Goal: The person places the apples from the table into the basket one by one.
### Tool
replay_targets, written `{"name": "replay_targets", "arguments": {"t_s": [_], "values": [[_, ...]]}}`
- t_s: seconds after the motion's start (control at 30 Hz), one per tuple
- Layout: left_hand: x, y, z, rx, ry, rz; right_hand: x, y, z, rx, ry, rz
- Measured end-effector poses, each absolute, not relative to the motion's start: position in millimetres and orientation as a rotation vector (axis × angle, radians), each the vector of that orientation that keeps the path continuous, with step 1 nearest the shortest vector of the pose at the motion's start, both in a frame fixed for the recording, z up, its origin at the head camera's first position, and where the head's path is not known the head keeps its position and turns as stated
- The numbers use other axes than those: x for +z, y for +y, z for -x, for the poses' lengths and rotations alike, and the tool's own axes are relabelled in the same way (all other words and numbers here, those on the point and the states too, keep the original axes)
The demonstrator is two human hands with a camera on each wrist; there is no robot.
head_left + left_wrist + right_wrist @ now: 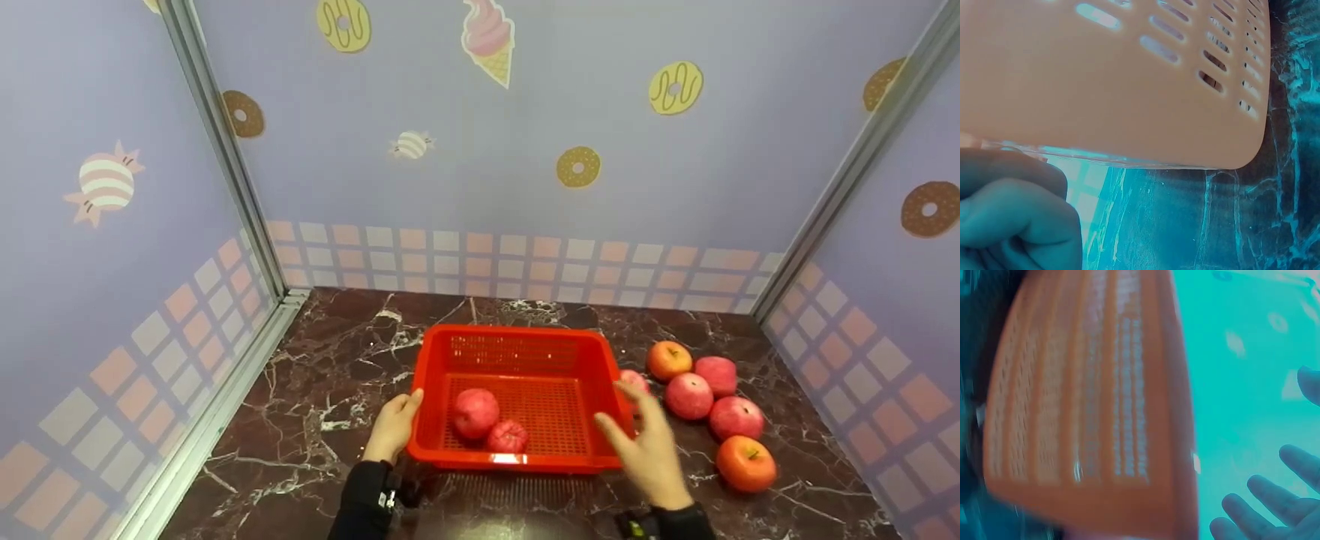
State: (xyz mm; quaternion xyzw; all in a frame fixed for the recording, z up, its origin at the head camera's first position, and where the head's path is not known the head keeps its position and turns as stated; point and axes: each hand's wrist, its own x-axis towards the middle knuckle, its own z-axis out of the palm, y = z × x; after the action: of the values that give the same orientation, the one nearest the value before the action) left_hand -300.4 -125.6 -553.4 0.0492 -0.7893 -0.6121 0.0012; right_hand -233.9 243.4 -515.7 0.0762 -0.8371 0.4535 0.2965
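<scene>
A red plastic basket [517, 460] with slotted walls stands on the dark marbled tabletop. Inside, toward its left front, lie a round pinkish-red apple [476, 413] and a smaller ribbed red fruit [508, 436]. My left hand [394, 426] grips the basket's left rim, thumb on top; curled fingers [1022, 225] show beside the wall in the left wrist view. At the right rim my right hand [646, 442] hovers with thumb and fingers spread, holding nothing. Its separated fingers [1272, 495] also show in the right wrist view, apart from the basket wall [1089, 410].
Right of the basket, several fruits lie loose: an orange-red apple [670, 361] at the back, pink-red ones [689, 396] in the middle, and another orange-red apple [746, 463] in front. A pink fruit [634, 381] sits close against the basket's right side. Patterned panels [525, 262] enclose the table.
</scene>
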Motion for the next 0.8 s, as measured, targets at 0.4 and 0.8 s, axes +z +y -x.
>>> {"name": "replay_targets", "arguments": {"t_s": [0.4, 0.8], "values": [[-555, -126, 301, -1.901, -2.494, -0.168, -532, 338, 230, 0.98, -2.238, 0.208], [-554, -125, 299, -1.942, -2.453, -0.147, -540, 396, 224, 0.998, -2.523, 0.754]]}}
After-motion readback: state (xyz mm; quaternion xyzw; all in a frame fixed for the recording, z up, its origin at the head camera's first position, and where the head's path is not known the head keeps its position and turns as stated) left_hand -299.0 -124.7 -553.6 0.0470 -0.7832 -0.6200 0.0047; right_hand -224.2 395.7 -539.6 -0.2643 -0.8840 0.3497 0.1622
